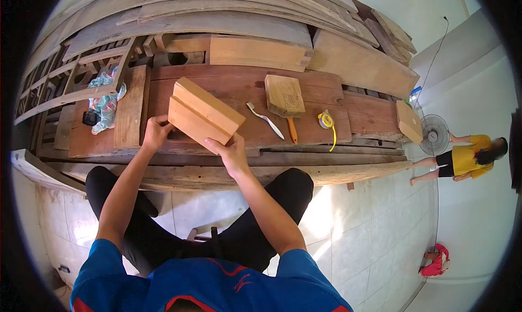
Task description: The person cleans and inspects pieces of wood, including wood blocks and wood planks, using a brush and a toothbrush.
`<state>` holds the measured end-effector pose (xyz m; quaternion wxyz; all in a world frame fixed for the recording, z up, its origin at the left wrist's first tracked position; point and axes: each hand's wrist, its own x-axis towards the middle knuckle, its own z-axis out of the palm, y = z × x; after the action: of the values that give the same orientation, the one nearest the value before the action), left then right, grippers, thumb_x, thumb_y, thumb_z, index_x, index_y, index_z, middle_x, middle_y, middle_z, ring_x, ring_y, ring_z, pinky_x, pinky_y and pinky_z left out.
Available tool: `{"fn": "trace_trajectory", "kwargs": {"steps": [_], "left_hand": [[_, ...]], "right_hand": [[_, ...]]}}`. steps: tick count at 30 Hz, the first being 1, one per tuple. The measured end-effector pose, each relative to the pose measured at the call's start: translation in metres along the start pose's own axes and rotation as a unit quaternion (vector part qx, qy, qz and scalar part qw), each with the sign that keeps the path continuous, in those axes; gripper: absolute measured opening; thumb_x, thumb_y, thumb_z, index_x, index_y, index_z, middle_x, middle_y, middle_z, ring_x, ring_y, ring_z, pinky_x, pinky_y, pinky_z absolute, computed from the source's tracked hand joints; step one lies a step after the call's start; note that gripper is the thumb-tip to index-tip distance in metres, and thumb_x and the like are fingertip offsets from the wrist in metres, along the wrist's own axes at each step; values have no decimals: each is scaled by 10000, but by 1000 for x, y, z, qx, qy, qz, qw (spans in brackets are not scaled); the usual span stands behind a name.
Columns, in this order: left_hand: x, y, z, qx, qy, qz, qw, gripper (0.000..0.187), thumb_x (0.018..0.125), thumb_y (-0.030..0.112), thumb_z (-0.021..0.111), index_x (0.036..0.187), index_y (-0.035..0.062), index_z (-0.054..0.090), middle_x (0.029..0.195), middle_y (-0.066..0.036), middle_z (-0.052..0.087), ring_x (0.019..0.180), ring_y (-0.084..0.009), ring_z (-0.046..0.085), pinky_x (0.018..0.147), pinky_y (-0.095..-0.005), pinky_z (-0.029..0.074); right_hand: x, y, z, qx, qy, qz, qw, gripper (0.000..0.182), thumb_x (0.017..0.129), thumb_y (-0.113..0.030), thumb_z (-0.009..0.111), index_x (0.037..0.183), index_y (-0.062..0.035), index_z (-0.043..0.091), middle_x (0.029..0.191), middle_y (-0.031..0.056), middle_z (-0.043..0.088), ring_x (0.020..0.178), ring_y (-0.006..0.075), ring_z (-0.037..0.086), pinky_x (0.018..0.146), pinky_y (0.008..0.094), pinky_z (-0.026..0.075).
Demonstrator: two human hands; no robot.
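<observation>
Both my hands hold a light wooden block [204, 111] with a stepped groove along its face, tilted above the reddish plank bench. My left hand [157, 131] pinches its lower left edge. At the lower right corner my right hand [231, 153] grips it, thumb on the near face; the fingers behind are partly hidden. Just right of the block lies a white toothbrush [265, 120]. Beyond that sits a squarish wooden piece [284, 94] with a dark drawing on it, and an orange handle [292, 131] sticks out from its near side. A yellow tape measure [325, 120] lies farther right.
Long boards [190, 32] are stacked behind the bench [217, 89]. A slatted wooden frame [81, 75], a patterned cloth [106, 103] and a small black object [91, 118] are at left. A person in a yellow shirt [470, 155] stands at right near a fan [434, 135].
</observation>
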<state>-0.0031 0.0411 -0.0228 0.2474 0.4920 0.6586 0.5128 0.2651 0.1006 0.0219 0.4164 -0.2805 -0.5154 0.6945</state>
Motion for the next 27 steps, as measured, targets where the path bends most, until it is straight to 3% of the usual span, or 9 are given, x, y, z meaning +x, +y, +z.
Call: {"fn": "trace_trajectory", "kwargs": {"steps": [2, 6, 8, 11, 17, 18, 22, 26, 27], "left_hand": [[-4, -3, 0, 15, 31, 46, 998, 157, 948, 90, 718, 995, -55, 756, 739, -46, 716, 695, -57, 596, 636, -277, 496], [-6, 9, -1, 40, 17, -45, 998, 140, 927, 88, 718, 925, -49, 747, 717, -33, 696, 669, -65, 580, 610, -275, 464], [0, 2, 2, 0, 13, -35, 999, 179, 936, 131, 736, 910, -46, 751, 713, -28, 685, 664, -65, 571, 603, -273, 455], [0, -8, 0, -32, 12, -19, 999, 183, 955, 131, 726, 925, -47, 757, 715, -14, 666, 665, -62, 556, 602, -267, 445], [0, -1, 2, -45, 1, -45, 998, 155, 959, 97, 711, 959, -51, 759, 720, -8, 665, 691, -56, 560, 625, -268, 459], [0, -4, 1, -30, 4, -6, 1000, 160, 960, 101, 711, 956, -53, 754, 717, -18, 670, 690, -59, 566, 629, -270, 466], [-4, 2, 0, -14, 11, -56, 998, 127, 942, 67, 696, 949, -49, 746, 719, -35, 688, 698, -71, 586, 649, -274, 486], [-2, 9, 3, -12, 24, 17, 1000, 165, 960, 97, 700, 936, -62, 737, 724, -36, 692, 698, -65, 587, 648, -273, 485], [-4, 6, 1, -11, 25, 2, 1000, 156, 954, 87, 698, 935, -63, 737, 725, -35, 693, 700, -65, 589, 651, -273, 487]], "right_hand": [[1, -5, 6, 41, -17, -5, 999, 382, 852, -91, 848, 1180, 5, 678, 1101, 51, 723, 1006, 119, 664, 875, 280, 531], [-1, -11, 3, -6, -39, -35, 999, 367, 849, -83, 846, 1172, -2, 692, 1096, 49, 728, 1020, 116, 662, 883, 284, 533], [-1, -1, 5, -26, -22, -18, 999, 359, 851, -88, 848, 1166, -2, 699, 1092, 48, 731, 1015, 116, 664, 882, 282, 530], [-1, -9, 6, 52, -1, -29, 998, 350, 854, -92, 850, 1160, -2, 706, 1087, 46, 734, 997, 121, 670, 875, 283, 529], [0, -1, 8, -13, 15, -20, 1000, 323, 866, -81, 837, 1149, 0, 703, 1053, 43, 737, 971, 122, 676, 865, 282, 530], [-1, -6, 10, 3, -1, -25, 1000, 320, 869, -80, 835, 1149, 1, 702, 1055, 45, 738, 969, 121, 676, 864, 282, 530], [1, -5, 5, -2, -43, -18, 999, 323, 874, -76, 831, 1157, 9, 703, 1077, 57, 742, 978, 119, 677, 870, 286, 533], [-2, 0, 8, -25, -14, -24, 999, 330, 872, -73, 831, 1163, 18, 702, 1103, 67, 744, 998, 123, 680, 874, 294, 541], [-2, -3, 11, -15, -23, -33, 999, 330, 872, -73, 831, 1163, 18, 703, 1104, 67, 744, 1000, 122, 680, 875, 293, 542]]}}
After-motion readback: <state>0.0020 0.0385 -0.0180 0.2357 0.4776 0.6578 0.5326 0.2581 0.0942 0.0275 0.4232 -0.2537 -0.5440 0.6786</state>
